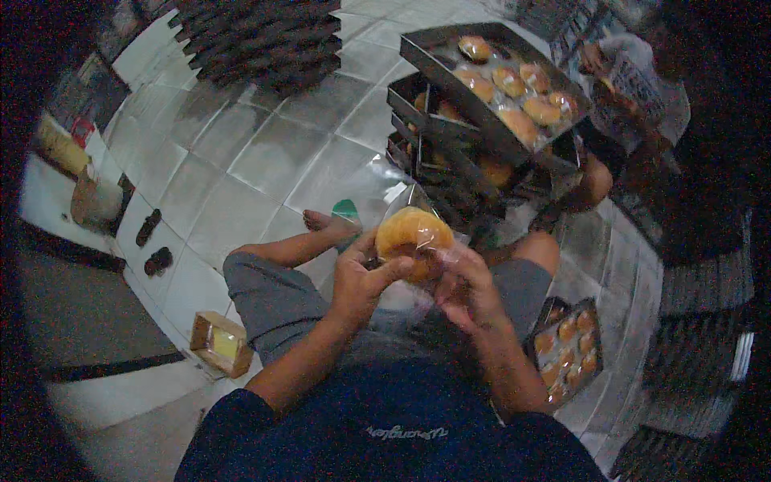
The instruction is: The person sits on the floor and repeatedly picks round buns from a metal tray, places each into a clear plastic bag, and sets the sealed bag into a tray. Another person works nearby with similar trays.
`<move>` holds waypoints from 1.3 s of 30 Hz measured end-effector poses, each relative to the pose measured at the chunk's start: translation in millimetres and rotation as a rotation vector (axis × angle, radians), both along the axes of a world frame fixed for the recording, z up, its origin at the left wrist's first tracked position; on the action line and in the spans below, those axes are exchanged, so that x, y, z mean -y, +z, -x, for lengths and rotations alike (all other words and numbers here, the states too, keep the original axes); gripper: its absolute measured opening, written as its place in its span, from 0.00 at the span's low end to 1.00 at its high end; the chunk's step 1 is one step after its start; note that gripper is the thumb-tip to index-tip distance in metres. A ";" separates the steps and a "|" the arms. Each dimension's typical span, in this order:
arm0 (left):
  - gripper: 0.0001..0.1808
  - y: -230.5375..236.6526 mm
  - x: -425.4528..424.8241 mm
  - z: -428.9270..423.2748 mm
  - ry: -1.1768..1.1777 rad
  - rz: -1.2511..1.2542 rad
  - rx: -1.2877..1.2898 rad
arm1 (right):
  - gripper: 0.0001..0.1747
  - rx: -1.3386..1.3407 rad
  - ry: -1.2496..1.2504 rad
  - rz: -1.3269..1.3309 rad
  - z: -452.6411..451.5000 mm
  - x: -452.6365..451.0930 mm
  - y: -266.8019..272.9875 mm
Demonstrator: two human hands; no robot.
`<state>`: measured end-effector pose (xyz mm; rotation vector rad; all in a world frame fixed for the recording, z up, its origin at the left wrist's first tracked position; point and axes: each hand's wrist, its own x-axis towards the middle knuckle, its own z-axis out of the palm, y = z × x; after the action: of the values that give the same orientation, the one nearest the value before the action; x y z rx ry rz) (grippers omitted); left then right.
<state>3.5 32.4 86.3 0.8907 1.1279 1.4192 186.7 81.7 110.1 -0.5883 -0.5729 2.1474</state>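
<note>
A golden-brown bread bun in clear plastic is held above my lap. My left hand grips its left side, the thumb lying across the lower front. My right hand is at the bun's right side, its fingers on the crinkled plastic and partly blurred. More clear plastic film shows just beyond the bun. A dark metal tray with several wrapped buns rests on a stack of other trays beyond my hands to the right.
Beside my right leg lies a second tray of wrapped buns. An open cardboard box with a yellowish content stands on the tiled floor at left. Dark sandals lie farther left. Another person is at the upper right, near the tray stack.
</note>
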 end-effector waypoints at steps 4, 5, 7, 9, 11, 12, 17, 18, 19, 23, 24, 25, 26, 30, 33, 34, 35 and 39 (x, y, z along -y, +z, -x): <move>0.45 -21.0 21.6 -2.4 0.242 0.151 0.512 | 0.35 0.956 -0.190 -0.798 20.8 32.8 -4.7; 0.43 -25.4 27.7 0.3 0.171 0.159 0.524 | 0.36 1.028 -0.189 -1.010 32.1 42.9 -4.0; 0.42 -35.9 27.9 2.1 0.001 0.091 0.596 | 0.38 1.160 -0.161 -1.412 48.0 52.0 -6.7; 0.37 -37.6 24.3 4.4 0.084 0.187 0.617 | 0.29 1.178 -0.260 -1.363 51.7 51.4 -10.7; 0.35 -25.6 21.7 3.5 0.040 0.210 0.756 | 0.22 0.927 -0.273 -1.184 42.4 42.7 -13.5; 0.32 -13.3 24.9 2.5 -0.072 0.147 0.858 | 0.14 1.042 -0.527 -1.217 34.6 35.3 -13.0; 0.26 56.1 57.9 -12.8 -0.147 0.009 -0.276 | 0.12 1.070 -0.406 -1.239 4.9 22.9 1.3; 0.25 60.3 56.8 -8.3 -0.187 -0.063 -0.567 | 0.10 1.020 -0.459 -1.315 1.8 23.4 3.8; 0.24 61.9 59.4 -4.9 -0.227 -0.008 -0.748 | 0.10 1.033 -0.565 -1.367 -0.6 22.2 5.5; 0.27 15.7 39.4 18.2 -0.342 0.212 -0.644 | 0.07 1.238 -0.454 -1.331 -11.4 15.2 -1.5; 0.31 -1.1 34.0 20.3 -0.318 0.189 -0.551 | 0.07 1.385 -0.265 -1.195 -14.7 14.7 -5.4; 0.34 -12.2 25.2 28.9 -0.449 0.207 -0.273 | 0.07 1.278 -0.372 -1.287 -18.5 12.2 -8.4; 0.39 -18.3 21.5 38.4 -0.580 0.237 0.008 | 0.08 1.193 -0.440 -1.338 -21.8 14.6 -10.7; 0.52 -35.1 2.8 14.9 -0.424 0.665 0.744 | 0.09 1.145 -0.287 -1.364 -28.6 30.6 1.5; 0.53 -37.4 -12.4 -12.0 -0.591 0.425 0.412 | 0.08 1.098 -0.320 -1.269 -32.8 48.1 31.5; 0.53 -38.3 -15.7 -18.2 -0.607 0.482 0.601 | 0.08 1.079 -0.366 -1.279 -38.6 48.1 41.4; 0.52 -38.0 -16.0 -21.1 -0.660 0.459 0.778 | 0.09 1.163 -0.436 -1.125 -44.8 51.6 51.1; 0.51 -29.9 -9.5 -24.5 -0.810 0.309 1.056 | 0.08 1.421 -0.556 -0.885 -64.1 67.4 66.7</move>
<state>28.1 41.9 56.5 0.2066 0.1077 0.7755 250.8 14.2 176.8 -1.4451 -1.6874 0.5246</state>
